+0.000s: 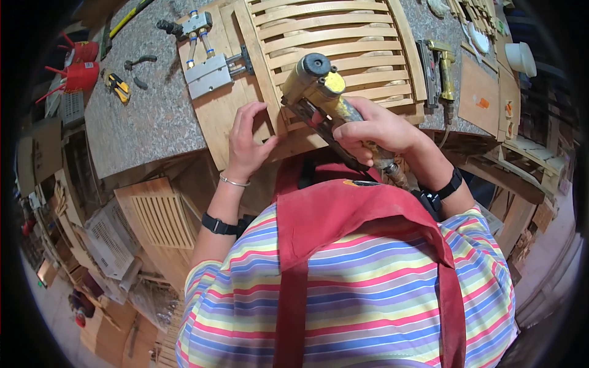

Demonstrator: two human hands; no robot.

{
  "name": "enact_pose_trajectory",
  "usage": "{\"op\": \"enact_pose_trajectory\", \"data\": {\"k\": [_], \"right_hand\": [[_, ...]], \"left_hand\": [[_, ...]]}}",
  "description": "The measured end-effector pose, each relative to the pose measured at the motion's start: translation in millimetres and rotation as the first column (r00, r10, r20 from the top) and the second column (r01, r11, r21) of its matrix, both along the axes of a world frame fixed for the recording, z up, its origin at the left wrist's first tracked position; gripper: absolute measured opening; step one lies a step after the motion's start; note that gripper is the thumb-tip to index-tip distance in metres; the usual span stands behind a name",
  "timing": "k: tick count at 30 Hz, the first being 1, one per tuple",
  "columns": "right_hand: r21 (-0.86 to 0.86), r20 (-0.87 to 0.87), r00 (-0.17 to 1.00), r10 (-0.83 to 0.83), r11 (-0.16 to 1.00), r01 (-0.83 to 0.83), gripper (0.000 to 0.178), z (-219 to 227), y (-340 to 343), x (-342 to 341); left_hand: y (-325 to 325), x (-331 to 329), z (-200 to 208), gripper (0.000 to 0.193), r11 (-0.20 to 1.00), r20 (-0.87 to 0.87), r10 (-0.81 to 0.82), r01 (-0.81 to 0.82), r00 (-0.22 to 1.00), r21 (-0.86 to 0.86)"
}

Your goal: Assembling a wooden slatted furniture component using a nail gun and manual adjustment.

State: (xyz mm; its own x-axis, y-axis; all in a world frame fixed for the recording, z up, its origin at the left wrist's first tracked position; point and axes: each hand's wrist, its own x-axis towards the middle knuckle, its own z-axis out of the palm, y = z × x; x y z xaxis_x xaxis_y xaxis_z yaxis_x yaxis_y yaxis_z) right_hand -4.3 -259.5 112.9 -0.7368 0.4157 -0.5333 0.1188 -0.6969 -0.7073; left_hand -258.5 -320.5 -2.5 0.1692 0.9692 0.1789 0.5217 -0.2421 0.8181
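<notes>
My right hand [381, 130] is wrapped round the handle of a worn yellow nail gun [299, 84]. The gun hangs over the near edge of a wooden slatted panel [334, 48], its nose hidden beneath it. Curved pale slats run across the panel between side rails. By the panel's near left corner, my left hand [246, 144] is held with fingers apart and bent, thumb toward the rail, holding nothing. A wooden base board [211, 116] lies beside it, carrying a silver pneumatic cylinder [210, 76] with a small valve [196, 23].
A second nail gun [448, 70] lies right of the panel, near a brown board [478, 97]. On the speckled tabletop [147, 132] at left lie a yellow-black cutter [116, 88] and red items [81, 76]. A white tub [520, 59] stands far right. Another slatted panel [161, 219] leans below the left table edge.
</notes>
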Motion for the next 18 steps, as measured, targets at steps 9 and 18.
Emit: {"op": "enact_pose_trajectory", "data": {"k": [9,18], "right_hand": [[0.007,0.032,0.997,0.076,0.997,-0.077,0.03,-7.5,-8.4,0.7],[-0.021,0.048,0.994,0.101,0.995,-0.1,0.031,-4.2,-12.3,-1.7]], "left_hand": [[-0.3,0.2,-4.5,0.065,1.0,0.039,0.009,-0.008,0.999,-0.012],[-1.1,-5.1,1.6,0.06,1.0,0.006,0.002,-0.002,1.0,-0.03]]}}
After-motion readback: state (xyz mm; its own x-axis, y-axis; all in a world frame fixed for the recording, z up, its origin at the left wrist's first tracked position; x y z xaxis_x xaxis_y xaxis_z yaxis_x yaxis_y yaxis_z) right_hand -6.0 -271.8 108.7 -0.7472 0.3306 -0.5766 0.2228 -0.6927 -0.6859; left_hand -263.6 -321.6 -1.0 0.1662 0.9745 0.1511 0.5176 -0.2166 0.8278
